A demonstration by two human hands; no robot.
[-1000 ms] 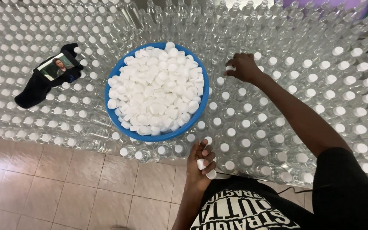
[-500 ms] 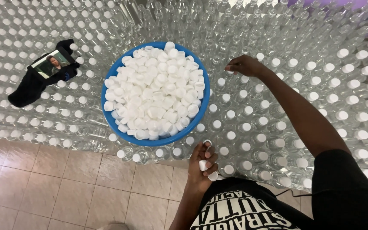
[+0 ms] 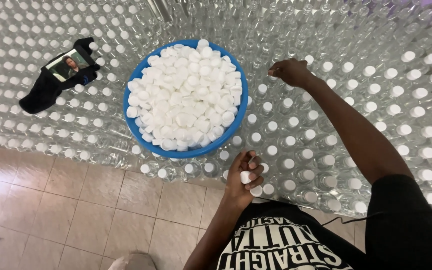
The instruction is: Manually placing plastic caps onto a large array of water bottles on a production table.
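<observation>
White plastic caps (image 3: 250, 176) sit in my left hand (image 3: 243, 177), which is curled closed around them near the front edge of the bottle field; I can count two for sure, one between the fingers and one lower by the palm, and maybe more are hidden inside. My right hand (image 3: 291, 71) is stretched far out over the clear bottles (image 3: 321, 125), fingers bent downward on a bottle top; I cannot tell if it holds a cap. All bottles stand upright, their long axis vertical with necks pointing up to the camera, too many to count, most already with white caps. One round blue basin (image 3: 132, 131) rests on the bottles, left of the right hand, filled with a heap of loose caps. At far left one phone (image 3: 67, 65) lies on one black cloth (image 3: 41, 92) on top of the bottles. Beige floor tiles (image 3: 76, 210) show at near left.
</observation>
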